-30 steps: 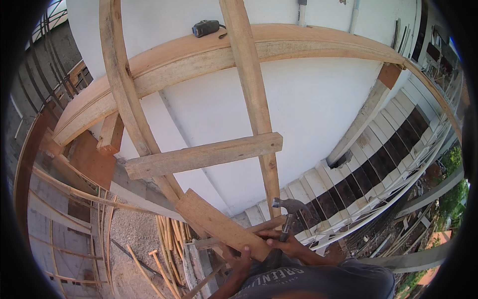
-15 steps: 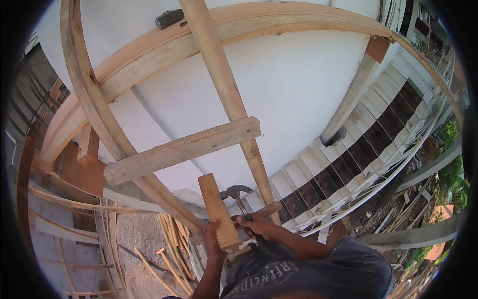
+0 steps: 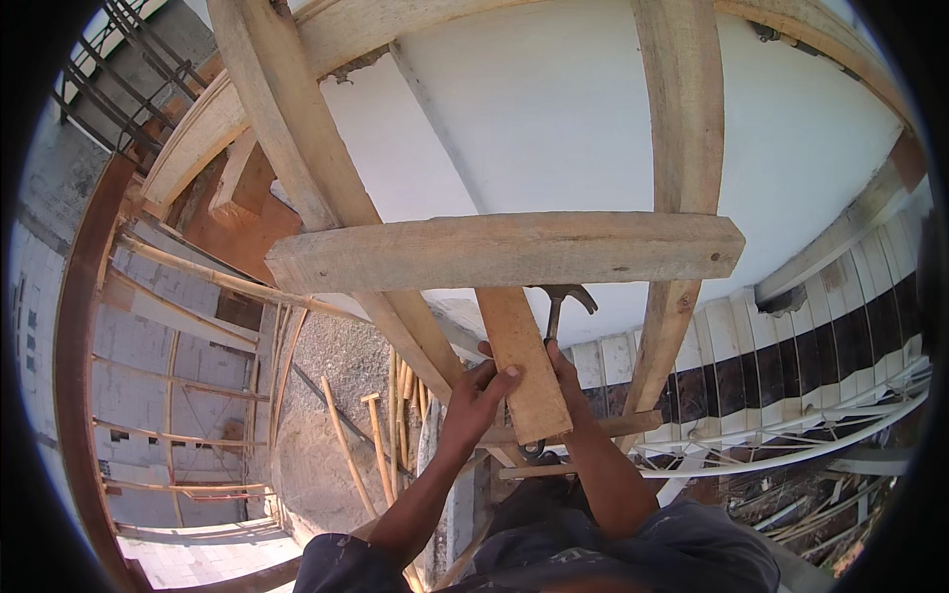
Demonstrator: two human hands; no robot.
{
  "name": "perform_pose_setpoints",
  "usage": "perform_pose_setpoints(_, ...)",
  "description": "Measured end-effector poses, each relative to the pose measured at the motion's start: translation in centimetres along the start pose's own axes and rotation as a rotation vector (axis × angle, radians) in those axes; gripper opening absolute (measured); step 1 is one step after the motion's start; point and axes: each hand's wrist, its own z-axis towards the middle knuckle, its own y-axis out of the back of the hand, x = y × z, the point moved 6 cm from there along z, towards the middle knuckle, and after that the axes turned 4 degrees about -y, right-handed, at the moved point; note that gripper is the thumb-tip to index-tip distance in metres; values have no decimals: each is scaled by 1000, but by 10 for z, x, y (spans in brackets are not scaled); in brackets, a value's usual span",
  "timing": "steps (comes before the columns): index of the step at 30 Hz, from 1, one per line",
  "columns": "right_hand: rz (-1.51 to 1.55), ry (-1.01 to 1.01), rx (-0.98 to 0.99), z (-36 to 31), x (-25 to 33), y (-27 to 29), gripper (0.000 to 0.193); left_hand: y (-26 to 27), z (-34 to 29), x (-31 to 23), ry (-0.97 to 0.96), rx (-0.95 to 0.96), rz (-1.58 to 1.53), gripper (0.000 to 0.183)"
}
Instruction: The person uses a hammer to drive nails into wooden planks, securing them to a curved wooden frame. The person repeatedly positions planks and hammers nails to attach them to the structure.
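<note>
**Short board in left hand, hammer in right hand, both at the crossbar**

- Biggest: white wall, fills the back. Stairs in pale and dark bands on the right, gravel lower left.
- Two rough timber posts: left post slants, right post closer to upright in view.
- Crossbar lies across the front of both posts, greyish, knotty, dark round mark near its right end. Lower rung shows behind the board and runs out toward the right post.
- Board: between the posts, below the crossbar in view. Plain flat piece, straight long edges, warmer yellow-brown than the crossbar. Tilted, upper end leaning left. Lower end square-cut, points toward the person. Upper end meets the crossbar's lower edge in view; can't tell whether it touches or just passes behind.
- Left hand: closed on the board's left edge, thumb flat on the front face. Fingers mostly hidden.
- Right hand: behind the board's right edge, partly covered by it. Closed round the hammer handle; can't tell if it also bears on the board.
- Hammer: dark curved claw head up, just right of the board and under the crossbar's edge, claw toward the right post. Handle drops into the right hand.
</note>
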Motion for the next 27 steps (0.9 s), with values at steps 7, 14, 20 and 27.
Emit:
perform_pose_setpoints(7, -31, -6, 7, 49, 41, -5, 71, 25, -30, -32, -410, -518, 297, 34)
perform_pose_setpoints(14, -390, 351, -119, 115, 147, -29, 65, 81, -49, -60, -923, -941, 436, 23)
perform_pose_setpoints(20, -513, 420, -100, 139, 169, -96, 61, 68, -10, -59, -1124, -991, 590, 59)
perform_pose_setpoints(27, -463, 311, 141, 166, 184, -137, 47, 69, -4, -49, -1120, -1013, 580, 70)
